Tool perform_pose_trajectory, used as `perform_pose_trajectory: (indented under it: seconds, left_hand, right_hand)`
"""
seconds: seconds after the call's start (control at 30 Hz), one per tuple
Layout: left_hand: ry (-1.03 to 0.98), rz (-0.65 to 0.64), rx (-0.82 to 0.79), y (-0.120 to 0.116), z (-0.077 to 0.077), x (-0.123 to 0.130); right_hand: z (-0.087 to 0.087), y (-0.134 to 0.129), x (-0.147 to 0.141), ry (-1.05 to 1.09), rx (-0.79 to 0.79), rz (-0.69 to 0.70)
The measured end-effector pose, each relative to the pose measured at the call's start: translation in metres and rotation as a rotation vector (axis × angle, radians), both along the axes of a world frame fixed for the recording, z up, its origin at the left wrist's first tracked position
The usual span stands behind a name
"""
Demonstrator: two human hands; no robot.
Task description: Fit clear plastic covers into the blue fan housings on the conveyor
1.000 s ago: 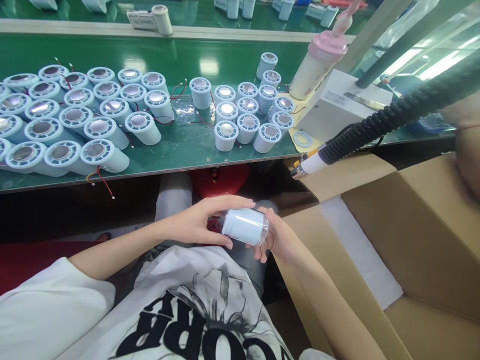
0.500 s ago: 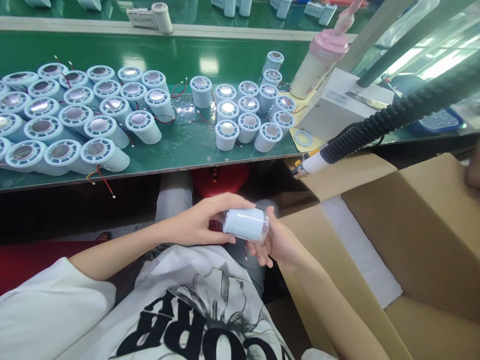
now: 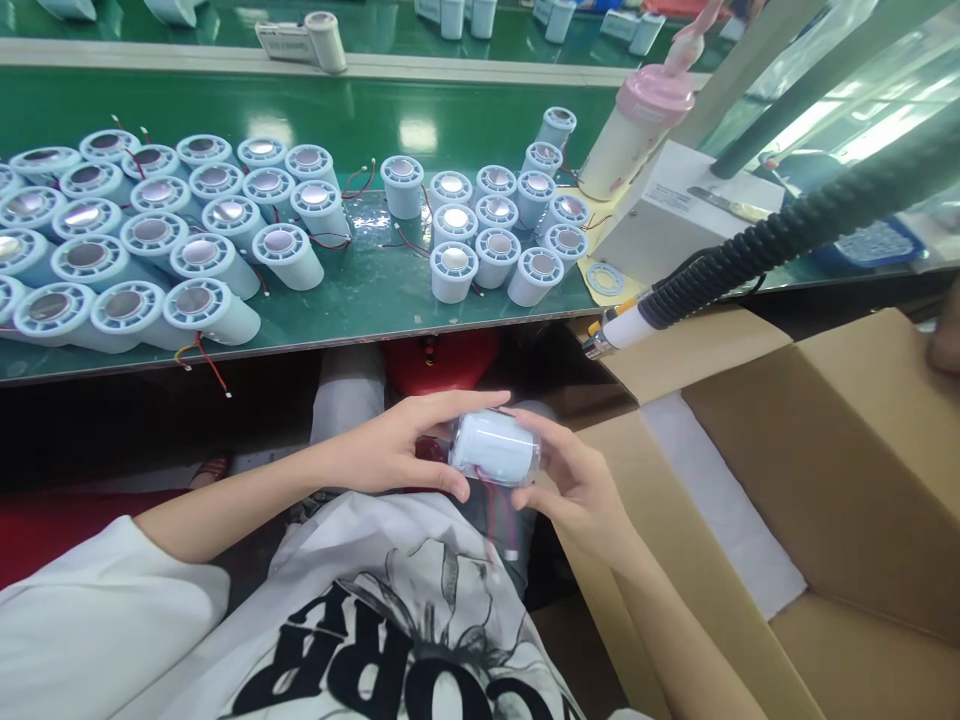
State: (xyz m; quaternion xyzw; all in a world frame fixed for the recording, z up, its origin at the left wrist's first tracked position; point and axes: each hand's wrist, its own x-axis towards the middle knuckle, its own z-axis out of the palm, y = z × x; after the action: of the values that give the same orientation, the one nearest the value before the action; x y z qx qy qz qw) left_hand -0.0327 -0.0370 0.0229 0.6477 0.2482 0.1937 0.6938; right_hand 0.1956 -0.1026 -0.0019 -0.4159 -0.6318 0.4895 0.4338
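Observation:
Over my lap I hold a light-blue cylinder [image 3: 496,450] in a clear sleeve, lying on its side; it looks like a wired battery pack, though its exact kind is not plain. My left hand [image 3: 424,445] grips its left end between thumb and fingers. Around the right end curls my right hand [image 3: 577,480], thumb below and fingers above. Thin red wires [image 3: 492,515] with a white plug hang from the cylinder, blurred. Similar light-blue cylinders [image 3: 213,310] stand in a large group at the bench's left, and a smaller group [image 3: 496,255] stands at the middle.
The green bench [image 3: 360,315] spans the view beyond my lap. At right are an open cardboard box [image 3: 750,420], a black ribbed hose [image 3: 750,240] with a metal tip, a grey-white device [image 3: 660,205] and a pink-lidded bottle [image 3: 637,130]. A white handheld part [image 3: 324,42] lies on the back rail.
My right hand has turned and closed around the cylinder's right end, where its fingers were loosely below. The cylinder has rolled, so its red wires now show on the near side.

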Motion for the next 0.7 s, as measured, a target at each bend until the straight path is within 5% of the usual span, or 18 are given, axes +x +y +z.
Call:
perform_pose_trajectory:
  seconds: [0.13, 0.37, 0.47, 0.53, 0.57, 0.63, 0.7]
  left_hand:
    - [-0.031, -0.042, -0.081, 0.003, 0.000, -0.002]
    - [-0.046, -0.051, -0.374, -0.007, -0.016, 0.011]
    - [0.053, -0.008, -0.420, 0.004, -0.016, 0.014]
    - [0.149, 0.049, -0.278, 0.039, -0.004, 0.012]
    - [0.168, 0.129, -0.133, 0.065, 0.008, 0.009]
    - [0.178, 0.372, 0.255, 0.128, 0.042, 0.004]
    - [0.258, 0.635, 0.624, 0.193, 0.082, 0.008]
  right_hand:
    - [0.002, -0.003, 0.002, 0.157, -0.269, -0.003]
    - [0.000, -0.002, -0.006, 0.172, -0.383, -0.003]
    - [-0.011, 0.001, 0.012, 0.077, -0.332, 0.013]
    - [-0.020, 0.004, 0.051, -0.205, -0.264, -0.096]
    - [-0.024, 0.005, 0.078, -0.330, -0.242, -0.307]
    - [-0.025, 0.002, 0.136, -0.587, -0.232, -0.655]
    - [-0.020, -0.011, 0.183, -0.735, -0.234, -0.832]
